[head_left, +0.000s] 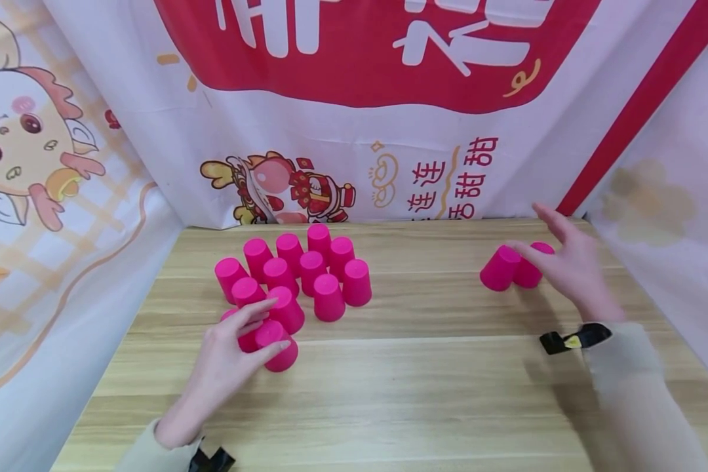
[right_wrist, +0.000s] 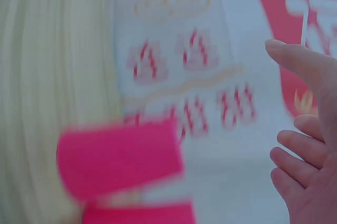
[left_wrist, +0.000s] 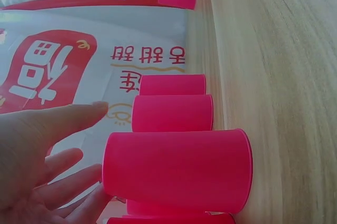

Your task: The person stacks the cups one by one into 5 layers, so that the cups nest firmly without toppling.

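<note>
My left hand (head_left: pixel 224 351) hovers over the front of a group of bright pink cups, its thumb and fingers spread. Nearest to it is the front pink cup (head_left: pixel 277 347), upside down on the table; the left wrist view shows the fingertips by the top of this cup (left_wrist: pixel 176 171), and whether they touch it I cannot tell. At the right, my right hand (head_left: pixel 572 265) is held above the table with thumb and fingers apart, holding nothing. Beside it stand two more upside-down cups, a left one (head_left: pixel 499 269) and a right one (head_left: pixel 530 270). The right wrist view is blurred.
Several other pink cups (head_left: pixel 328 298) stand upside down close together at the left of the wooden table (head_left: pixel 413 387). Printed cloth hangs at the back (head_left: pixel 342 131) and along both sides. Black straps (head_left: pixel 575 339) sit at the wrists.
</note>
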